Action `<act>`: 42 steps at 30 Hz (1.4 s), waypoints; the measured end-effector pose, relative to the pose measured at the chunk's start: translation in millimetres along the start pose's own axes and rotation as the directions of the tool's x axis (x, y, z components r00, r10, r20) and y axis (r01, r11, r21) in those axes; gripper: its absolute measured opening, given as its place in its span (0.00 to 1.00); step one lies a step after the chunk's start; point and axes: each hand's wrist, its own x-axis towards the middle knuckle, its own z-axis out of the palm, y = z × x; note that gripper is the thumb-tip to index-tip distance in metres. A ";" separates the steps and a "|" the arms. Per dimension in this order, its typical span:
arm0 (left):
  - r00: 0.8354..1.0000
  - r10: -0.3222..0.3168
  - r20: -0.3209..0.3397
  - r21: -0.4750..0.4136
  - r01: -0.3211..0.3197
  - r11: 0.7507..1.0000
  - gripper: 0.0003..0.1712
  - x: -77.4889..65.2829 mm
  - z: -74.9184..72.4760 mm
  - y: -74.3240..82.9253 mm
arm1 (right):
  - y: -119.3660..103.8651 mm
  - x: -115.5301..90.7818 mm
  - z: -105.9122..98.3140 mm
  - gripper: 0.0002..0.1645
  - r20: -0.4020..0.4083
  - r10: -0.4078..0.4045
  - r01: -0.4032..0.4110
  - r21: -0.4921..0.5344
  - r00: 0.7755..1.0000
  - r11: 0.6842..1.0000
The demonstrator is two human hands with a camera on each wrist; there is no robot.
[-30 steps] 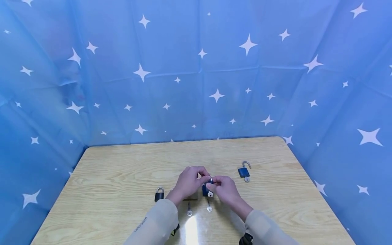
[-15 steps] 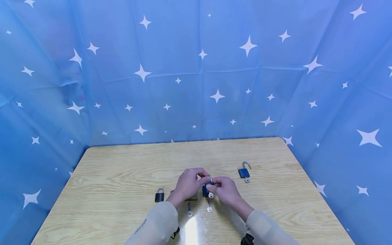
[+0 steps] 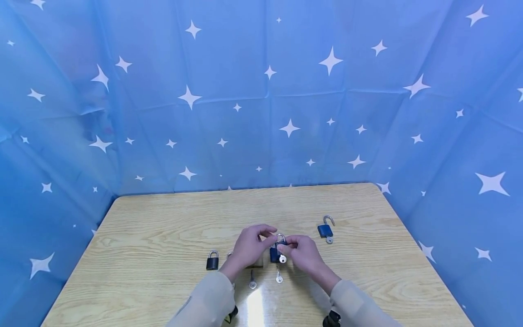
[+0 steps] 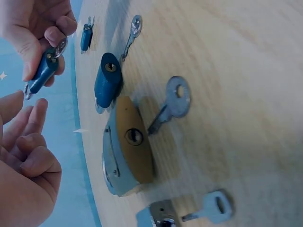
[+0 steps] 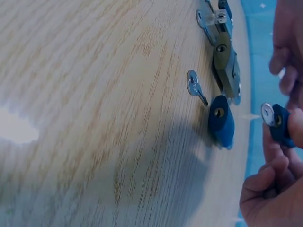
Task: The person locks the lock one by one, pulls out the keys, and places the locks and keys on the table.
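Note:
My right hand (image 3: 305, 255) pinches a small blue padlock (image 4: 45, 72) between thumb and fingers, raised above the table. A key (image 5: 267, 114) sits in its keyhole, and its shackle (image 3: 280, 237) points away from me. Close to that shackle is my left hand (image 3: 250, 247), thumb by the metal and fingers spread apart; whether the thumb touches cannot be told. Below stands another blue padlock (image 5: 221, 122) with a loose key (image 3: 279, 278) in front. Beside it, partly behind my left hand, lies a brass-coloured padlock (image 4: 137, 139) with its own key (image 4: 176, 99).
A blue padlock (image 3: 325, 230) with raised shackle and inserted key lies at the right. Further left stand a black padlock (image 3: 212, 261) and a silver padlock (image 4: 163, 213) near a key (image 4: 215, 207). Starred blue cloth hangs behind the wooden table (image 3: 163, 227).
My left fingers have loosened from the shackle and spread apart. The held padlock has shifted slightly right with my right hand. The padlocks and keys on the table stay put.

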 end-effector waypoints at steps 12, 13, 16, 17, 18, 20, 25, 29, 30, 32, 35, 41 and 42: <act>0.986 -0.136 0.099 -0.187 0.153 0.970 0.13 -26.2 11.1 7.2 | 1.3 4.9 -5.8 0.07 -0.043 0.059 -0.057 0.061 0.997 0.997; 0.985 -0.141 0.097 -0.197 0.158 0.968 0.12 -27.7 14.0 7.5 | 1.1 5.0 -5.7 0.08 -0.047 0.061 -0.058 0.065 0.997 0.996; 0.983 -0.158 0.089 -0.235 0.175 0.956 0.10 -30.6 22.4 7.5 | 0.6 4.8 -5.2 0.10 -0.060 0.070 -0.066 0.072 0.996 0.995; 0.983 -0.160 0.086 -0.256 0.177 0.950 0.10 -31.3 25.0 7.8 | 0.7 4.9 -5.0 0.10 -0.065 0.077 -0.073 0.072 0.995 0.995; 0.983 -0.165 0.082 -0.273 0.181 0.945 0.10 -31.6 27.4 7.8 | 0.9 4.7 -4.9 0.10 -0.067 0.082 -0.077 0.071 0.994 0.994; 0.984 -0.163 0.075 -0.298 0.178 0.938 0.10 -31.5 31.4 8.6 | 1.6 4.8 -5.0 0.11 -0.070 0.092 -0.087 0.073 0.993 0.994; 0.987 -0.154 0.036 -0.309 0.157 0.938 0.11 -28.0 40.8 10.0 | 2.1 3.3 -6.2 0.12 -0.070 0.102 -0.097 0.065 0.992 0.993; 0.984 -0.180 0.004 -0.323 0.171 0.931 0.11 -25.6 47.6 10.1 | 2.9 2.5 -6.5 0.12 -0.072 0.107 -0.103 0.050 0.992 0.993; 0.981 -0.193 -0.003 -0.329 0.182 0.927 0.10 -25.1 49.1 10.0 | 3.1 2.4 -6.5 0.12 -0.073 0.109 -0.105 0.048 0.991 0.993; 0.976 -0.216 -0.012 -0.359 0.198 0.912 0.10 -24.6 51.6 10.6 | 3.3 2.6 -6.8 0.11 -0.076 0.113 -0.109 0.053 0.991 0.993; 0.970 -0.242 -0.018 -0.433 0.210 0.877 0.09 -24.3 54.8 12.0 | 2.6 2.4 -7.8 0.11 -0.083 0.120 -0.115 0.062 0.989 0.991; 0.962 -0.268 -0.052 -0.522 0.202 0.828 0.09 -24.2 62.0 14.8 | 1.0 2.2 -10.7 0.13 -0.084 0.135 -0.127 0.097 0.987 0.987; 0.960 -0.274 -0.059 -0.527 0.203 0.825 0.10 -24.0 63.4 14.9 | 1.2 2.4 -11.1 0.14 -0.083 0.138 -0.129 0.104 0.987 0.986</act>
